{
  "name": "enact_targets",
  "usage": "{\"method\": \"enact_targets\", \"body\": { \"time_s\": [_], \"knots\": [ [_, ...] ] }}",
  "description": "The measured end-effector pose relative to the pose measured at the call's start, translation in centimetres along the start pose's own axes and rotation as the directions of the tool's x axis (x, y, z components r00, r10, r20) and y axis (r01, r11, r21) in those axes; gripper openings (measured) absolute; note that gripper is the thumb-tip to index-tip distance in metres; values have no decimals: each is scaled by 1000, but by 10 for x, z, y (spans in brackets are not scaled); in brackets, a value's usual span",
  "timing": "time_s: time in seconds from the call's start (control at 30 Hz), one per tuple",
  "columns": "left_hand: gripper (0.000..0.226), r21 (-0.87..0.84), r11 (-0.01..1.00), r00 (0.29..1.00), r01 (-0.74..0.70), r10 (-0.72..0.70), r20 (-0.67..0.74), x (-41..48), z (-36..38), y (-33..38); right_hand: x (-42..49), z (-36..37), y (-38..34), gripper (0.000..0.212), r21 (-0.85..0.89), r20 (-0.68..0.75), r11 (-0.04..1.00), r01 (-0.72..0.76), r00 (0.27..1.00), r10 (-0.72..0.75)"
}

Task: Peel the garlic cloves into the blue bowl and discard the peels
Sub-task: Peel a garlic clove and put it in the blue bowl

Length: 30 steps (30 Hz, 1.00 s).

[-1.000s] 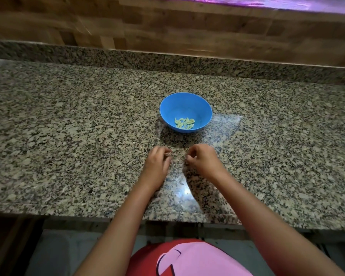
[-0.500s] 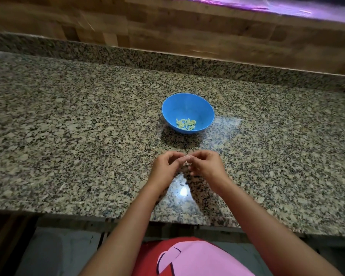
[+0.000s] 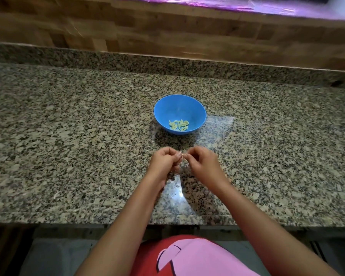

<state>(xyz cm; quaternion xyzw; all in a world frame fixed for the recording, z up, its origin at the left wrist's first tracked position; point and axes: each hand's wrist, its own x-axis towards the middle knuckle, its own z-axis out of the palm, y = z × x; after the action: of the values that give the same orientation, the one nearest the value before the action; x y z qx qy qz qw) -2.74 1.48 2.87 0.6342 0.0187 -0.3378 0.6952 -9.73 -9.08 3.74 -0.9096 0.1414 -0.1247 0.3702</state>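
Observation:
A blue bowl [image 3: 163, 108] stands on the granite counter with several pale peeled garlic cloves [image 3: 178, 124] in its bottom. Just in front of it my left hand [image 3: 164, 163] and my right hand [image 3: 202, 166] meet above the counter, fingers curled. Between their fingertips both hands pinch a small pale garlic clove [image 3: 182, 155], mostly hidden by the fingers. Whether any skin is on it cannot be told.
The speckled granite counter [image 3: 68, 146] runs the full width, with a raised granite lip and a wooden wall [image 3: 167, 32] behind. The counter's front edge lies below my forearms. A bright glare patch sits on the stone near my wrists.
My hands lifted off the counter and came together; one second ago they rested apart on the stone, now both pinch the clove between them. The bowl has not moved.

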Motion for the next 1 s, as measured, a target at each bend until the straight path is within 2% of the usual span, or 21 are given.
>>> {"method": "enact_targets", "body": {
  "time_s": [0.03, 0.1, 0.17, 0.27, 0.33, 0.37, 0.43, 0.57, 0.6, 0.7, 0.8, 0.87, 1.0],
  "knots": [
    [22, 2, 1000, 999, -11, 11, -31, 1, 0, -1, 0, 1, -2, 11, 85, -1, 994, -74, 997, 74],
    [23, 13, 1000, 994, -21, 22, -106, 5, -3, -3, 1, 4, -3, 13, 112, -2, 984, -135, 991, 136],
    [19, 27, 999, 991, -42, 45, -130, 6, -7, -4, 4, 1, 0, 12, 34, 19, 985, -169, 985, 169],
    [10, 5, 998, 997, -62, 62, -53, 0, -10, -2, 6, -9, 6, 16, -195, 168, 967, -163, 966, 197],
    [9, -16, 998, 998, -67, 67, -20, 0, -10, -2, 5, -11, 5, 21, -238, 231, 958, -162, 948, 218],
    [10, -20, 997, 997, -71, 71, -11, 0, -11, -2, 5, -11, 4, 22, -246, 217, 956, -157, 953, 212],
    [11, -3, 997, 997, -74, 74, 0, 1, -10, -3, 7, -10, 3, 16, -206, 144, 965, -164, 970, 196],
    [12, 55, 994, 996, -90, 88, 33, 1, -7, -3, 9, -11, -3, 22, 152, 84, 962, -227, 973, 216],
    [14, 71, 993, 995, -96, 93, 44, 0, -6, -2, 9, -11, -4, 22, 194, 80, 956, -222, 974, 211],
    [15, 106, 988, 993, -108, 101, 68, -2, -3, -1, 8, -11, -4, 23, 203, 44, 962, -185, 983, 179],
    [14, 163, 979, 991, -121, 110, 74, -2, 1, 1, 9, -12, -3, 16, 190, 25, 971, -144, 990, 142],
    [13, 184, 976, 991, -119, 107, 76, 0, 3, 1, 10, -14, -4, 9, 153, 36, 981, -117, 993, 113],
    [12, 184, 976, 992, -120, 111, 58, 1, 4, -1, 13, -15, -6, 9, 87, 42, 990, -111, 993, 108]
  ]
}}
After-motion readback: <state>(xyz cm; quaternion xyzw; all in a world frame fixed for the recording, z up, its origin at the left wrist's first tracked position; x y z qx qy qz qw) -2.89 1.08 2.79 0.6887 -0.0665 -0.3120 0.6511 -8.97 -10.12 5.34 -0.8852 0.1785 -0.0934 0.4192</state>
